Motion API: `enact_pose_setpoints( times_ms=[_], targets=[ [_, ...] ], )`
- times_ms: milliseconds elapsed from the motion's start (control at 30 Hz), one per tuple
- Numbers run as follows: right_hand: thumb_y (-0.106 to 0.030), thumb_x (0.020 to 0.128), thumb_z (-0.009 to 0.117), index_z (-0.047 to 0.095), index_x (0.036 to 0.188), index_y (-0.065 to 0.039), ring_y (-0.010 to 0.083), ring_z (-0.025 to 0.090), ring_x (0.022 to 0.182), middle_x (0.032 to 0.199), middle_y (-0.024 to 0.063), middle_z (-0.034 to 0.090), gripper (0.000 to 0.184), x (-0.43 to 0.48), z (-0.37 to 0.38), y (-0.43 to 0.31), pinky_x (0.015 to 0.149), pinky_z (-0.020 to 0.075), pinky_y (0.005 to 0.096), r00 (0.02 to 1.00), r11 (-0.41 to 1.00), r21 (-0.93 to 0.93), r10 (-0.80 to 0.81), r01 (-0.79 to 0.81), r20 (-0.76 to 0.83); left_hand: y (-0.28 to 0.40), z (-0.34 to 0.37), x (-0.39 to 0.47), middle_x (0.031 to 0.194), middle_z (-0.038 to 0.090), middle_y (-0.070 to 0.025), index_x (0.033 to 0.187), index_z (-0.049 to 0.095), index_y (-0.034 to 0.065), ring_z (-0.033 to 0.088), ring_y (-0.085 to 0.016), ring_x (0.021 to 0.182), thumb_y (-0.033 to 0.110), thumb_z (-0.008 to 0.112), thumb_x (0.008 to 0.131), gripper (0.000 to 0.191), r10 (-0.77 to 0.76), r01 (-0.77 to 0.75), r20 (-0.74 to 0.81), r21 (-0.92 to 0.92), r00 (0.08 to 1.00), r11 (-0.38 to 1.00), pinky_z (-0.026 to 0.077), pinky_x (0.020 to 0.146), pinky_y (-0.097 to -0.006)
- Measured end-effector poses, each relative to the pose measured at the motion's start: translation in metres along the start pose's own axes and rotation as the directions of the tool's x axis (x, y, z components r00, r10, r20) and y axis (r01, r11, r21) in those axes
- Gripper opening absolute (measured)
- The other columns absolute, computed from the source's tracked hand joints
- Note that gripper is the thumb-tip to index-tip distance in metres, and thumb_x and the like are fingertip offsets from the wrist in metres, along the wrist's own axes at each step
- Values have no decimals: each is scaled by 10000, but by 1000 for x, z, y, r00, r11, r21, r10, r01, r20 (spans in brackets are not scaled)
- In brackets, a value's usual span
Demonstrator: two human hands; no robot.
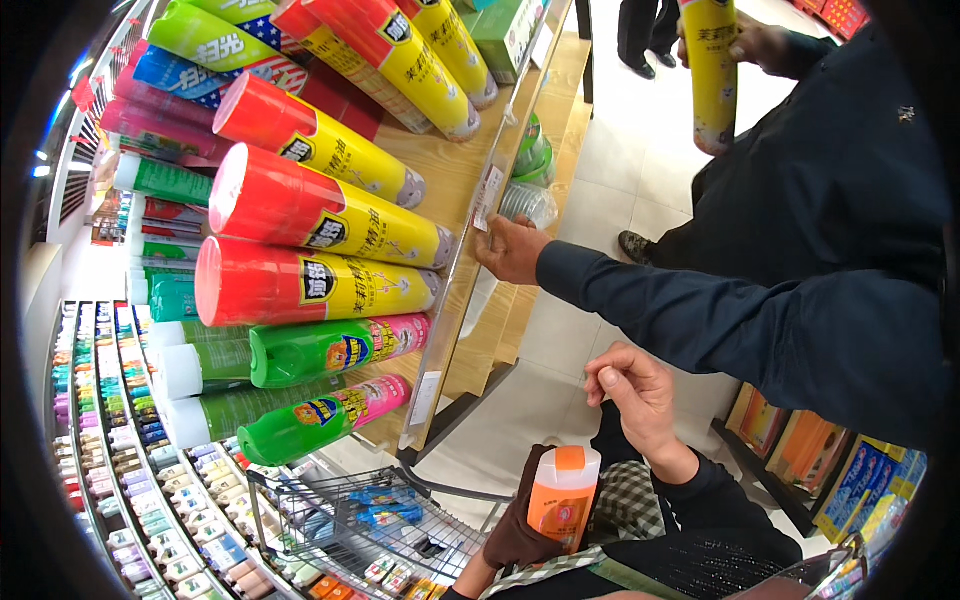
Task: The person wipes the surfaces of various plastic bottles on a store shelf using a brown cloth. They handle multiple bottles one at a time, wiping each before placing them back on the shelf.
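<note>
My left hand (514,251), in a dark navy sleeve, touches the wooden shelf's (457,360) front edge beside a white price tag (490,196). Its fingers are curled, and whether they grip the edge is not plain. My right hand (750,46) holds a yellow aerosol can (712,82) away from the shelf; the picture's rim cuts off one end of it. Facing my left hand is a row of upright aerosol cans (334,204) with red caps and yellow bodies. Beside them are green-and-pink spray cans (341,349).
Another person's gloved hand (525,525) holds an orange bottle (564,499); their bare hand (637,397) is near my left forearm. A wire shopping cart (390,517) stands at the shelf's end. Plastic-wrapped containers (529,204) sit on a lower shelf. Someone's legs (641,34) are farther off.
</note>
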State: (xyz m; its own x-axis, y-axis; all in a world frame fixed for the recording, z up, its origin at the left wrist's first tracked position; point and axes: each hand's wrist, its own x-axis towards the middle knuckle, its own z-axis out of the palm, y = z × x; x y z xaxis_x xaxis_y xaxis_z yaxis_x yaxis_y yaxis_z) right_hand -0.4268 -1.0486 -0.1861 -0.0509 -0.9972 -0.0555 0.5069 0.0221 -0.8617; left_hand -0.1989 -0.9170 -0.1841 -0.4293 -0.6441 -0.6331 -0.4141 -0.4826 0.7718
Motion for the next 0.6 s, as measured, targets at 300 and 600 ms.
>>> enact_pose_setpoints(
  times_ms=[300,600],
  targets=[
    [-113,971,545,633,1025,11,72,595,745,844,34,615,162,-11,9,-1,657,504,212,994,995,-28,95,-93,47,-1,5,-7,1278,536,-172,1452,212,-4,541,-256,1144,182,850,546,1123,93,-93,-3,-35,996,995,432,979,-349],
    [-168,970,561,635,1024,10,63,575,769,899,34,636,200,-35,36,-9,691,492,218,947,954,-129,286,-269,143,7,4,-24,1322,509,-122,1419,308,18,503,-210,1199,164,848,597,994,196,-196,8,-12,981,981,410,1016,-352]
  ],
)
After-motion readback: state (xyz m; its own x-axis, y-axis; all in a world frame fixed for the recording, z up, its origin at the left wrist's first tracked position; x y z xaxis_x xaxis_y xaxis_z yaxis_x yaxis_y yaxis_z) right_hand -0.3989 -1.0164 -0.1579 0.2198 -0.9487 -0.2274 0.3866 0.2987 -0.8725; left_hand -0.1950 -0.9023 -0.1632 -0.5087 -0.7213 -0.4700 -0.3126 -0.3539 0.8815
